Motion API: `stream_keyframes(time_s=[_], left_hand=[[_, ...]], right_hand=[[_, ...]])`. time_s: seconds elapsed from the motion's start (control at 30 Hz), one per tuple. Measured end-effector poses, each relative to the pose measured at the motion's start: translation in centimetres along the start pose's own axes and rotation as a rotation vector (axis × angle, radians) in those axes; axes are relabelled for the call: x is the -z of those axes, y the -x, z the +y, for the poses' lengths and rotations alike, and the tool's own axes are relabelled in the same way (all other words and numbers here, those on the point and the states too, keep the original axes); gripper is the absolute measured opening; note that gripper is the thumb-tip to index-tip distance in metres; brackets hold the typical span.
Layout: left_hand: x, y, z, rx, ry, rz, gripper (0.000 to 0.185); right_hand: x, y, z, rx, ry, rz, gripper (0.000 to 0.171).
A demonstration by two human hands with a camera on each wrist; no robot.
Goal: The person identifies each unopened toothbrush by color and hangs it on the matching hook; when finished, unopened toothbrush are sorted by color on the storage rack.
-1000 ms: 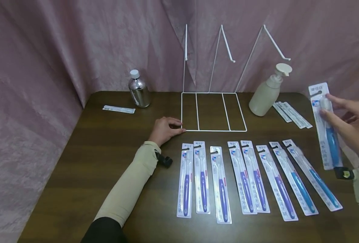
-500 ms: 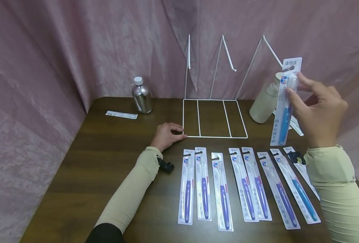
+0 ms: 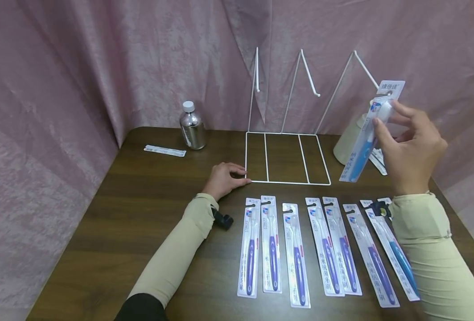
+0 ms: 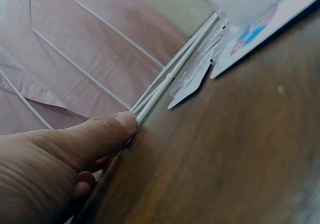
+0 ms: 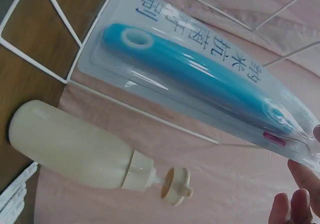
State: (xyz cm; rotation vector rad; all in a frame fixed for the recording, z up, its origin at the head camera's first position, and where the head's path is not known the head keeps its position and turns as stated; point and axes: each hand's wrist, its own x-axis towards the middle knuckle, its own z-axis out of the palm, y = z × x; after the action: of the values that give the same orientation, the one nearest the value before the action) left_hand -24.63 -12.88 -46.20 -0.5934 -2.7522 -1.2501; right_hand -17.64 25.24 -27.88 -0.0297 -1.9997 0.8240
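My right hand (image 3: 411, 149) pinches a packaged blue toothbrush (image 3: 367, 138) (image 5: 200, 78) near its top, holding it in the air beside the right hook of a white wire rack (image 3: 286, 133). The pack's hang hole is close to that hook's tip. My left hand (image 3: 224, 178) rests on the table with curled fingers, its thumb (image 4: 107, 131) pressing the near left corner of the wire rack's base (image 4: 165, 81). Several packaged toothbrushes (image 3: 297, 254), purple ones and blue ones, lie in a row in front of the rack.
A cream pump bottle (image 3: 347, 142) (image 5: 75, 146) stands right of the rack, behind the held pack. A silver bottle (image 3: 192, 125) and one flat pack (image 3: 164, 150) sit at the back left. More packs (image 3: 379, 160) lie beside the pump bottle. Pink cloth hangs behind the brown table (image 3: 132, 214).
My right hand has carried the blue toothbrush pack from the table's right side up and inward to the rack's right hook, then tilted it. The left hand has stayed at the rack's corner.
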Motion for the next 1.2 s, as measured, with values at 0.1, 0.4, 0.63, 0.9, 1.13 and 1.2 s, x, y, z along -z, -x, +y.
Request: stream_keyframes(time_s=[0.1,0.4,0.63,0.9,1.13,1.2], left_hand=[[0.2,0.2,-0.2,0.0,-0.007,0.004,0.029],[0.3,0.8,-0.5,0.004,-0.005,0.0,0.03],[-0.1,0.7,-0.5,-0.011,-0.022,-0.016,0.03],[-0.2,0.3,-0.2,-0.014,-0.023,-0.028,0.029],[0.1,0.0,0.0,-0.001,-0.012,-0.033,0.031],[0.3,-0.1,0.1,0.011,-0.009,-0.029,0.031]], right_hand=[[-0.6,0.3,-0.1,-0.021,0.009,-0.01,0.036],[-4.2,-0.7,0.4,-0.116,0.066,-0.074,0.039],[-8.2,-3.8,2.1,-0.184,0.141,-0.097,0.037],[-11.4,-7.5,3.0,-0.299,0.162,-0.159,0.036],[-12.7,-9.2,3.0,-0.317,0.089,-0.153,0.037],[-12.9,-9.6,2.7,-0.325,0.075,-0.159,0.037]])
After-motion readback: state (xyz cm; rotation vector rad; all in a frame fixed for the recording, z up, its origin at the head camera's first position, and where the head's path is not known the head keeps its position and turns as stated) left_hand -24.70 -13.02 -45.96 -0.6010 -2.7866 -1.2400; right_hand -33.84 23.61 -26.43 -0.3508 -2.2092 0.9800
